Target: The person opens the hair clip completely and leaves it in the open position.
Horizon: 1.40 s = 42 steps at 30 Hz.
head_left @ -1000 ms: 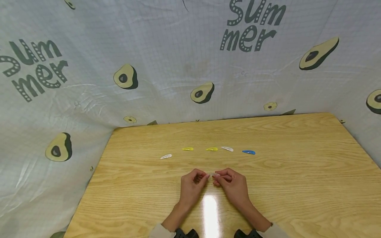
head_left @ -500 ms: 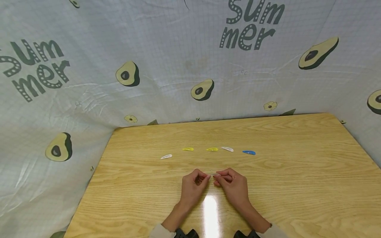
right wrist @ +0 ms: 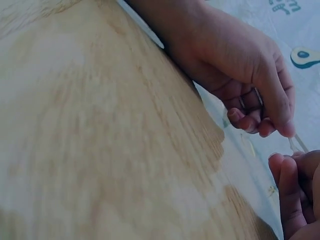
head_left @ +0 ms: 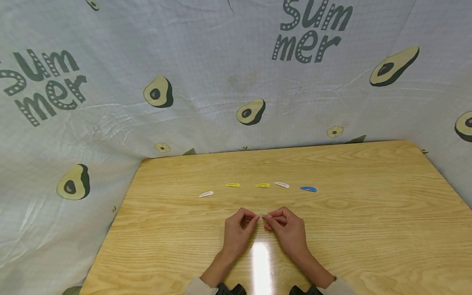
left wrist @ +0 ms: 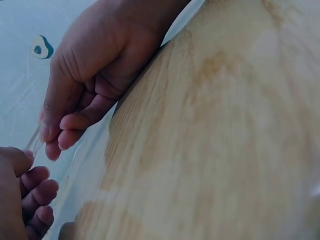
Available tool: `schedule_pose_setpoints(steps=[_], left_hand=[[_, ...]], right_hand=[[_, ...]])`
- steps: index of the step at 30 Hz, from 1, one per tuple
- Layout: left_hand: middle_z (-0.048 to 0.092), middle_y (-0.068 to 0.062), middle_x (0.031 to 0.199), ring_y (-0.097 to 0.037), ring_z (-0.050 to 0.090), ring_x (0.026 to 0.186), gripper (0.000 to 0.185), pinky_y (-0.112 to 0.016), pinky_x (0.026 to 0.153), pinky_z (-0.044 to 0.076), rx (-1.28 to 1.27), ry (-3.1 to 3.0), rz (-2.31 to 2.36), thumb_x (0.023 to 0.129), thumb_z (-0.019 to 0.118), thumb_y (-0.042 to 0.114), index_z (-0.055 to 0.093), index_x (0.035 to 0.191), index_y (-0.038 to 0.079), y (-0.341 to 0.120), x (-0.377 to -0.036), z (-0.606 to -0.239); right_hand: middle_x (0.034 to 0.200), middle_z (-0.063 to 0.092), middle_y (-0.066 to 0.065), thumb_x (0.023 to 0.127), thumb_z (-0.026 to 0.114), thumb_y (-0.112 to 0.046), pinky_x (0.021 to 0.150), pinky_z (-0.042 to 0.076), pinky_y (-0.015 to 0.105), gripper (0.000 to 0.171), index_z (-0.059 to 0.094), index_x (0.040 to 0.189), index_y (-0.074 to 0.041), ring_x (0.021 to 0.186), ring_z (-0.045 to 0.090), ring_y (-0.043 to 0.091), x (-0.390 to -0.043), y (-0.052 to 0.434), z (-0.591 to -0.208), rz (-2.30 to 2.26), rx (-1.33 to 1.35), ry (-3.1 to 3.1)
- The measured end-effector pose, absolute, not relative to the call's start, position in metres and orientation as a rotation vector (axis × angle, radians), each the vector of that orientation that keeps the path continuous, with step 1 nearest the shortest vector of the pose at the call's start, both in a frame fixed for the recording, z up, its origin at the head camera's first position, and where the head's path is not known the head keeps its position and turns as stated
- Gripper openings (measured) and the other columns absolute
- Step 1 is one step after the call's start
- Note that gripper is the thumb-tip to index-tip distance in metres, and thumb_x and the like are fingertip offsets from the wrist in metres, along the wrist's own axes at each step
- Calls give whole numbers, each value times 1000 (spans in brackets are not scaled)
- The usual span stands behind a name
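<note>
Above the near middle of the table, both hands meet at a small pale snap hair clip [head_left: 261, 214]. My left hand [head_left: 237, 231] pinches one end between thumb and forefinger. The other end is pinched by my right hand [head_left: 289, 231], its remaining fingers curled below. In the left wrist view, the clip [left wrist: 34, 138] bridges the two sets of fingertips. Two thin strips of the clip [right wrist: 298, 143] stand slightly apart in the right wrist view. The fingertips hide both of its ends.
Beyond the hands lie more hair clips on the wooden table [head_left: 368, 229]: a white clip [head_left: 206, 194], a yellow clip [head_left: 233, 184], another yellow clip [head_left: 263, 185], another white clip [head_left: 282, 184] and a blue clip [head_left: 308, 189]. An avocado-print sheet [head_left: 206, 73] hangs behind.
Both hands have stayed nearly in place, still pinching the pale clip. A thin strip of it now sticks up between the fingertips. The clips on the table have not moved.
</note>
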<state>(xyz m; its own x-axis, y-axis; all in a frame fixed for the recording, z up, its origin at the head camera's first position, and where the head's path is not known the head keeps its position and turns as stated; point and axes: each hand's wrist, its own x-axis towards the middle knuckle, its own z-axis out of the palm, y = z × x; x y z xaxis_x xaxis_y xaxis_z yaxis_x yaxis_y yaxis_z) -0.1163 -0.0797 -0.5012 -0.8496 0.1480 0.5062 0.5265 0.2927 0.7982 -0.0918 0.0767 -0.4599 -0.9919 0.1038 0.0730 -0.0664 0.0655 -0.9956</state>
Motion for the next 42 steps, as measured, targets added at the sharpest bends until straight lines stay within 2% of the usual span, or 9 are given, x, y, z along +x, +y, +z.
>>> schedule_pose_setpoints(steps=[4, 10, 12, 16, 22, 30, 37, 42], left_hand=[[65, 0, 78, -9, 53, 61, 9, -23, 51, 45, -591, -2239, -1592, 91, 67, 11, 64, 88, 3, -79, -117, -503], [64, -10, 75, -19, 56, 61, 8, -30, 52, 48, -515, -2234, -1595, 83, 69, -7, 62, 86, -4, -73, -110, -473], [64, -12, 74, -19, 55, 61, 7, -29, 53, 48, -488, -2229, -1625, 84, 68, -7, 62, 86, -5, -73, -108, -464], [63, -11, 75, -17, 54, 62, 6, -28, 55, 47, -436, -2251, -1677, 85, 68, -5, 62, 87, -5, -78, -110, -460], [64, -12, 76, -23, 58, 63, 8, -32, 58, 51, -454, -2246, -1629, 83, 69, -7, 63, 87, -4, -89, -114, -454], [66, -12, 78, -28, 60, 64, 7, -32, 59, 51, -480, -2267, -1587, 83, 69, -7, 64, 87, -3, -112, -116, -452], [66, -14, 77, -31, 60, 62, 9, -32, 58, 52, -463, -2289, -1560, 82, 68, -9, 65, 86, -3, -131, -115, -449], [66, -13, 76, -28, 59, 60, 11, -30, 56, 50, -469, -2286, -1472, 81, 69, -11, 65, 86, -2, -142, -116, -449]], right_hand=[[77, 70, 18, 84, 70, 4, 62, 56, 36, 8, 62, 86, 3, 68, 69, 33, -94, 79, -459, 2064, -18, -2225], [79, 69, 19, 84, 69, 4, 61, 56, 37, 7, 62, 86, 3, 69, 69, 34, -95, 80, -454, 2052, 29, -2245], [80, 69, 19, 85, 69, 3, 62, 56, 38, 7, 63, 86, 3, 70, 69, 34, -97, 80, -455, 2071, 43, -2244], [82, 69, 20, 86, 68, 2, 62, 56, 38, 6, 63, 87, 3, 71, 68, 35, -101, 77, -454, 2094, 76, -2241], [84, 70, 18, 85, 69, 3, 61, 56, 35, 6, 63, 87, 2, 70, 68, 33, -104, 65, -455, 2052, 161, -2229], [83, 70, 6, 84, 72, -3, 63, 55, 29, 8, 64, 86, -5, 72, 69, 25, -117, 49, -476, 2086, 263, -2175], [84, 70, 6, 86, 71, -10, 63, 55, 29, 7, 65, 89, -9, 73, 69, 24, -122, 36, -476, 2095, 383, -2185], [85, 70, 8, 88, 70, -15, 65, 55, 30, 9, 66, 92, -8, 74, 69, 26, -123, 27, -475, 2132, 399, -2203]])
